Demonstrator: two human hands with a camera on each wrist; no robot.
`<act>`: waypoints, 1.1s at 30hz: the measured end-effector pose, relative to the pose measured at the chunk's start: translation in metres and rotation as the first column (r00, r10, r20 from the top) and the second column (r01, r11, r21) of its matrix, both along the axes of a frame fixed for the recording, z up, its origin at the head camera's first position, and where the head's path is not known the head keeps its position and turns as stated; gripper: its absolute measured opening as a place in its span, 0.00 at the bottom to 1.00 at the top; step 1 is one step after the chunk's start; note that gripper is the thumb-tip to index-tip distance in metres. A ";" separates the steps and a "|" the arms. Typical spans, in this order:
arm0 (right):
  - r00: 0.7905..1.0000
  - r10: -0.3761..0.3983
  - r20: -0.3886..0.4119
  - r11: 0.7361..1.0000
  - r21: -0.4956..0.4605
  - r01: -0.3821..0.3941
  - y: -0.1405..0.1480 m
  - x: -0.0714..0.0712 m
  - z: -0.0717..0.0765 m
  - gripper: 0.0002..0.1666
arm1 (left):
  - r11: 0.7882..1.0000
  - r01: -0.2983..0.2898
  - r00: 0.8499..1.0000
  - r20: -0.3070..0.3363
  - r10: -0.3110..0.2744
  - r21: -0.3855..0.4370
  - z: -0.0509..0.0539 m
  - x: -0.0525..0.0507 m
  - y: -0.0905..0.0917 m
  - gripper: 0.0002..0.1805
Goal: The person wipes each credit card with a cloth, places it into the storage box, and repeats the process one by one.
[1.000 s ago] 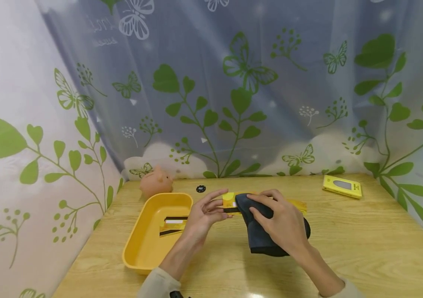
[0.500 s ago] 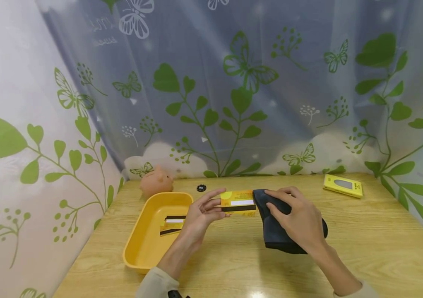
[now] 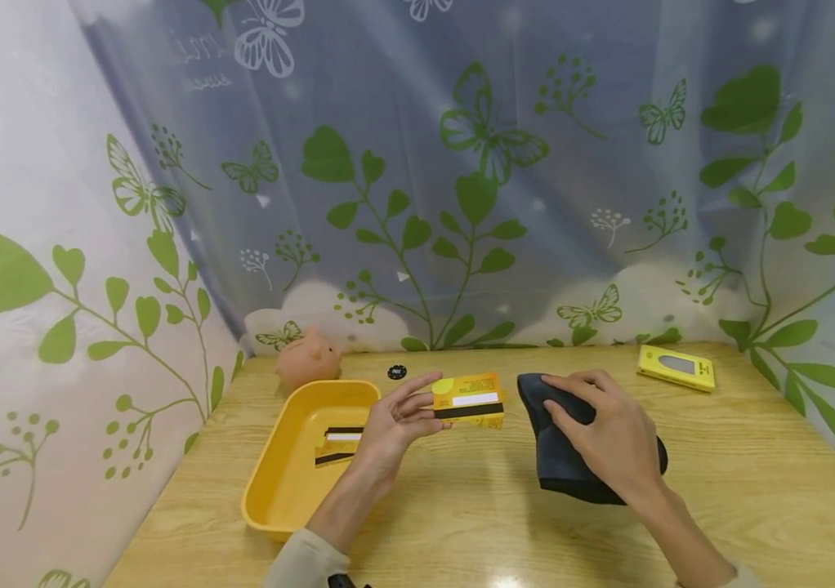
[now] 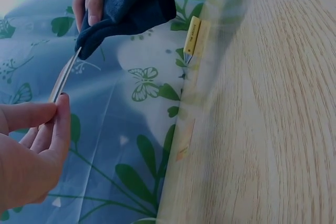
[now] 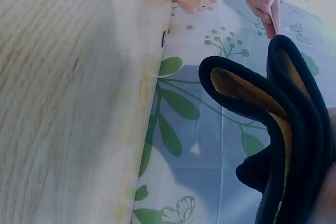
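My left hand pinches a yellow card with a black stripe and a white strip between thumb and fingers, above the table. Two thin edges show in the left wrist view, so a second card may lie behind the yellow card. My right hand grips a folded dark blue cloth, thumb and forefinger on its upper side. Tan inner faces of the cloth show between its folds in the right wrist view. A small gap separates cloth and card in the head view.
Left of my left hand stands a yellow tray with striped yellow cards in it. Behind are a pink piggy bank and a black chip. A yellow box lies at the back right. A patterned curtain borders the wooden table.
My right hand has drawn the cloth rightward off the yellow card, which it partly covered a second ago. The card now shows in full beyond my left fingertips, which have hardly moved.
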State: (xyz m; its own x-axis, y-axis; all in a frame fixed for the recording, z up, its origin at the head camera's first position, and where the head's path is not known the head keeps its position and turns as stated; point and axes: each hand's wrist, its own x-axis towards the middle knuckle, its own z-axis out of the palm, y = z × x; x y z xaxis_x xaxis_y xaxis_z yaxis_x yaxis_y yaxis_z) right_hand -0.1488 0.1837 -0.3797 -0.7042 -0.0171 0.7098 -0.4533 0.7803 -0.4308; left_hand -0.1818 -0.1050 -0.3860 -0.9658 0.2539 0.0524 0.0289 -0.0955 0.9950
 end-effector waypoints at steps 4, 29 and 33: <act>1.000 0.005 -0.006 1.000 -0.005 -0.005 -0.001 0.000 0.001 0.22 | 1.000 -0.005 1.000 -0.002 0.005 0.006 -0.001 0.000 -0.001 0.33; 0.993 0.115 -0.033 0.992 -0.048 -0.116 -0.014 0.005 0.008 0.24 | 0.988 -0.147 0.988 -0.050 0.145 -0.051 0.021 0.002 -0.071 0.32; 0.993 0.113 -0.028 0.992 -0.045 -0.114 -0.011 0.003 0.006 0.25 | 0.979 -0.180 0.983 -0.048 0.176 -0.097 0.021 0.003 -0.096 0.33</act>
